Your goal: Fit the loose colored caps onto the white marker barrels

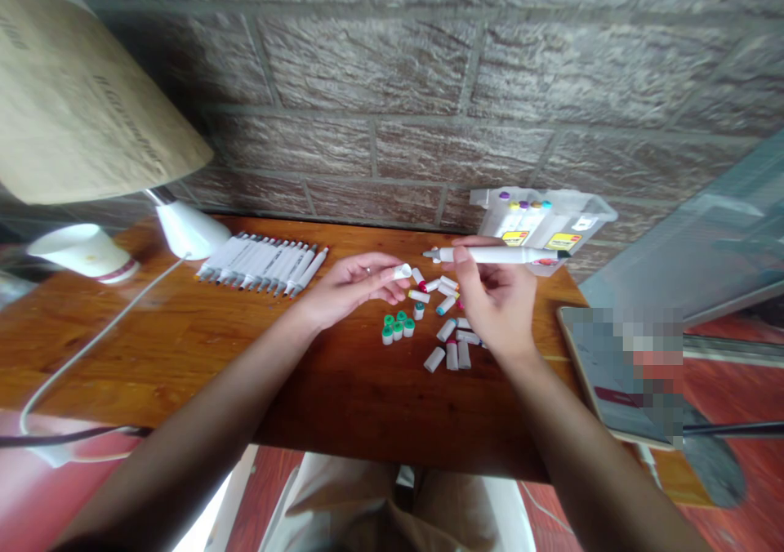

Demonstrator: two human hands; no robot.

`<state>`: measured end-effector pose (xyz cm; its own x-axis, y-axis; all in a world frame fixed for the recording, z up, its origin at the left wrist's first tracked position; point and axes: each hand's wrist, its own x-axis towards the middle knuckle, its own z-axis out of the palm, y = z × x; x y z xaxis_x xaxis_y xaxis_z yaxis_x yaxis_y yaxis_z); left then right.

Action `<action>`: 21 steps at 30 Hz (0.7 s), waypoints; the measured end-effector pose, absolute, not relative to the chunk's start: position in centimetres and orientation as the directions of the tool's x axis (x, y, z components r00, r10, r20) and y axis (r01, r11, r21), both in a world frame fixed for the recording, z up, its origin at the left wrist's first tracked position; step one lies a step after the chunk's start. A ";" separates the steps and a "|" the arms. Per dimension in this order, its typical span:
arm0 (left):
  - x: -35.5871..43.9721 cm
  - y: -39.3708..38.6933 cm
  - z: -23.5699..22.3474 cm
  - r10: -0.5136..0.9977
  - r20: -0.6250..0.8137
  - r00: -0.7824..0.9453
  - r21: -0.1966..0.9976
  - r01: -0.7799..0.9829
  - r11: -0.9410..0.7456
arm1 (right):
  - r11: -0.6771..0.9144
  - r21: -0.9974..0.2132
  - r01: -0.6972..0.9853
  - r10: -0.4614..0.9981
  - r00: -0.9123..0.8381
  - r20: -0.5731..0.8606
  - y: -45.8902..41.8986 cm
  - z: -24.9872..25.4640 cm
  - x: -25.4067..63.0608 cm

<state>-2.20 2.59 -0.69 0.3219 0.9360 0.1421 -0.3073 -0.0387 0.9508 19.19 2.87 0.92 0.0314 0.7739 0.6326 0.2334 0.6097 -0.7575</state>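
Between the thumb and fingers of my left hand (355, 287) is a white marker cap (402, 272), its hollow end facing right. My right hand (499, 299) grips a white marker (508, 255) level above the table; a grey tip is bare at its left end, and its right end is dark. Below and between the hands lie several loose white caps (452, 352) with coloured ends, mostly on their sides. A small cluster of green-topped caps (398, 326) stands upright near my left hand. Farther left, several uncapped markers (263, 264) lie side by side in a row.
A clear plastic box (576, 209) holding several markers stands by the brick wall (416, 152). To the left are a lamp (189, 225) with a paper shade and a tilted paper cup (86, 251). A tablet (603, 380) lies at the table's right edge; a white cable (91, 344) crosses the left side.
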 end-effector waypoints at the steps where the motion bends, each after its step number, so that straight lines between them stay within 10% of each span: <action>1: -2.2 2.6 -0.7 0.933 0.142 0.332 0.948 -0.316 -0.032 | 0.611 -0.756 0.234 0.772 0.035 0.635 2.9 0.9 19.2; 21: -2.2 2.1 -0.4 0.912 0.143 0.384 0.947 -0.322 -0.013 | 0.621 -0.742 0.253 0.754 0.065 0.654 2.9 0.9 19.2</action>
